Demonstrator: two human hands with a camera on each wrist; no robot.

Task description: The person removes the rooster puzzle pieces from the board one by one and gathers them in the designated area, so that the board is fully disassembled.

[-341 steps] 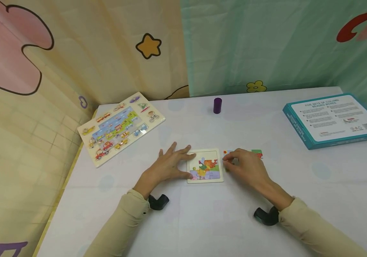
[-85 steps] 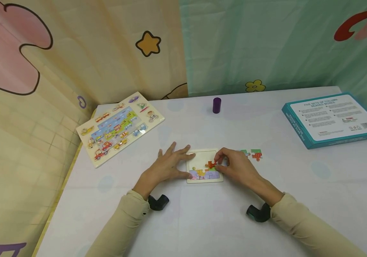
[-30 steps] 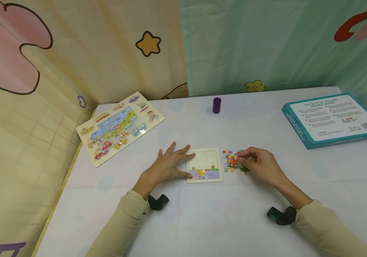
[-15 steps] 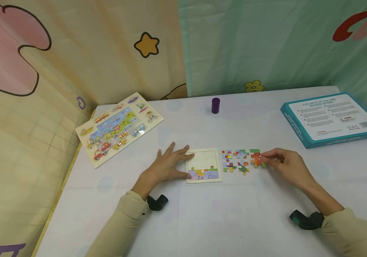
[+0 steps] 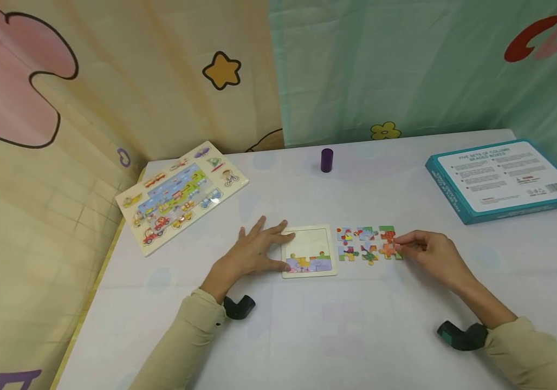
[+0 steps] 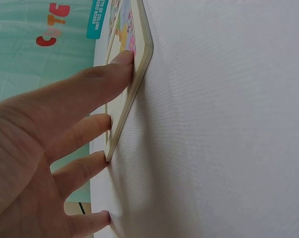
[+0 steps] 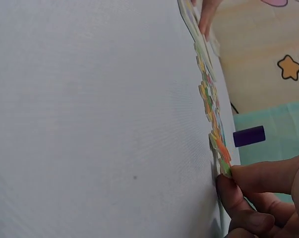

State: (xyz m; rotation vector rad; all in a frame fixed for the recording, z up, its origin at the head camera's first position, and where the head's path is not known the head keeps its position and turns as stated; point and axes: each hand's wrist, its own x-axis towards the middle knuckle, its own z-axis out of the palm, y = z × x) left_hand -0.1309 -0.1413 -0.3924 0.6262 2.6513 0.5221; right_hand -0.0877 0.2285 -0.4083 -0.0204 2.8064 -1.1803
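A small pale puzzle tray (image 5: pixel 334 265) lies in mid-table with a joined lower row of lilac and yellow pieces, its upper part bare. My left hand (image 5: pixel 254 254) rests spread on the tray's left side; in the left wrist view the thumb (image 6: pixel 117 74) lies over the rim. To the tray's right several loose puzzle pieces (image 5: pixel 367 234) form two short rows. At the lower right end, my right hand (image 5: pixel 436 257) pinches an orange and green puzzle piece (image 5: pixel 388 251) between thumb and finger. In the right wrist view that puzzle piece (image 7: pixel 222 150) is slightly raised off the tablecloth.
A larger vehicle puzzle board (image 5: pixel 186 197) lies at the back left. A purple cylinder (image 5: pixel 326 161) stands near the back edge. At the far right lies a teal and white box (image 5: pixel 507 179). Printed curtains rise behind the table.
Earlier, red and green pieces sat in the tray; they now lie out to its right. My right hand has moved right with the orange piece and lowered it slightly. My left hand stays put.
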